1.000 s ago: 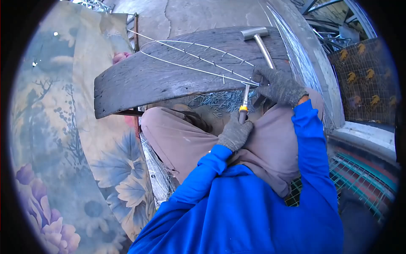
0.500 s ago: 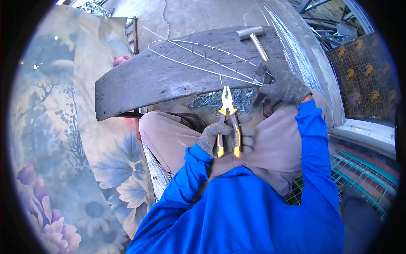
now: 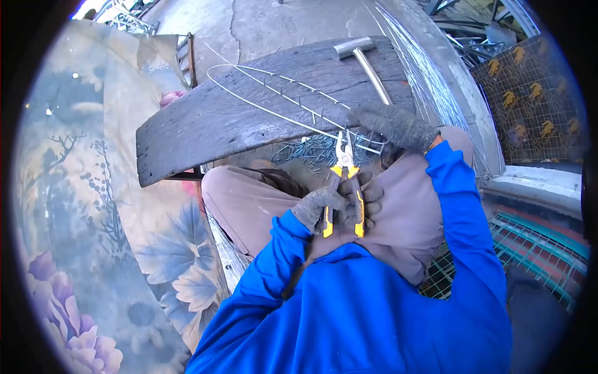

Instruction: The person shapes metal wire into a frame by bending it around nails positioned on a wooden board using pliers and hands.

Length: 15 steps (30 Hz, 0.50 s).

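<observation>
My left hand (image 3: 336,206), in a grey work glove, is closed round the yellow and black handles of a pair of pliers (image 3: 344,163). The pliers' jaws are parted and reach the lower strand of a bent metal wire (image 3: 280,116) by the plank's front edge. My right hand (image 3: 397,128), gloved too, grips the wire's near end, with part of it hidden under the fingers. The wire forms a long loop over the plank, and several short pins stand along it.
A dark wooden plank (image 3: 187,131) lies across in front of my knees. On it rests a metal hammer (image 3: 367,65). Loose nails (image 3: 311,151) lie below its front edge. A bundle of long wires (image 3: 430,75) runs at the right, beside a wire mesh (image 3: 536,262).
My right hand has shifted left and down, bringing the wire's near end over the plank's front edge. The pliers have moved slightly right, their jaws now wider apart and at the wire.
</observation>
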### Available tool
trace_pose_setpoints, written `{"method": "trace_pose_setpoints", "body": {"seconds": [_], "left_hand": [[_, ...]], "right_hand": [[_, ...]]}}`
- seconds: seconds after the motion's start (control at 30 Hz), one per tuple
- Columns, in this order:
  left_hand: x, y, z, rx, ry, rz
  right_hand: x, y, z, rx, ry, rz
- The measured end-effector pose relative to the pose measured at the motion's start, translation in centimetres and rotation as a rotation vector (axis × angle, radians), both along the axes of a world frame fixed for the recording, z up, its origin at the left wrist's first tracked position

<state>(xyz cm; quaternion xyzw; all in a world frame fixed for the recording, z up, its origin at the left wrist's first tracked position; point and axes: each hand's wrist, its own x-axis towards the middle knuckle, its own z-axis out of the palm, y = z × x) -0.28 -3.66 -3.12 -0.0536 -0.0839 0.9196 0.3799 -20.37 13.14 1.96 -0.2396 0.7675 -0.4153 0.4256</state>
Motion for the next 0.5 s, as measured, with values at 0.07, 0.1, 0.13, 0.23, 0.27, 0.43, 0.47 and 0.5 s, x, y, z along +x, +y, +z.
{"method": "trace_pose_setpoints", "body": {"seconds": [0.07,0.1,0.13,0.23,0.27,0.43,0.47,0.5], "left_hand": [[0.1,0.0,0.2,0.050,0.003,-0.013],[0.1,-0.5,1.0,-0.058,-0.018,-0.027],[0.2,-0.7,1.4,-0.166,-0.040,-0.040],[0.4,-0.8,1.2,-0.142,-0.060,0.033],[0.3,-1.0,1.1,-0.140,-0.060,0.035],[0.3,-1.6,-0.7,-0.377,-0.024,0.157],[0.0,-1.5,-0.2,-0.435,0.000,0.172],[0.1,-1.6,-0.7,-0.434,-0.002,0.171]], "right_hand": [[0.0,0.1,-1.3,-0.100,0.048,-0.021],[0.1,0.0,-1.2,-0.100,0.047,-0.019],[0.1,-0.1,-1.0,-0.102,0.128,-0.043],[0.3,-0.5,0.5,-0.063,0.128,-0.107],[0.3,-0.5,0.8,-0.021,0.047,-0.151],[0.4,0.5,-1.9,0.008,0.513,0.074],[0.5,0.2,-2.0,0.026,0.682,0.131],[0.4,0.3,-1.8,0.027,0.681,0.130]]}}
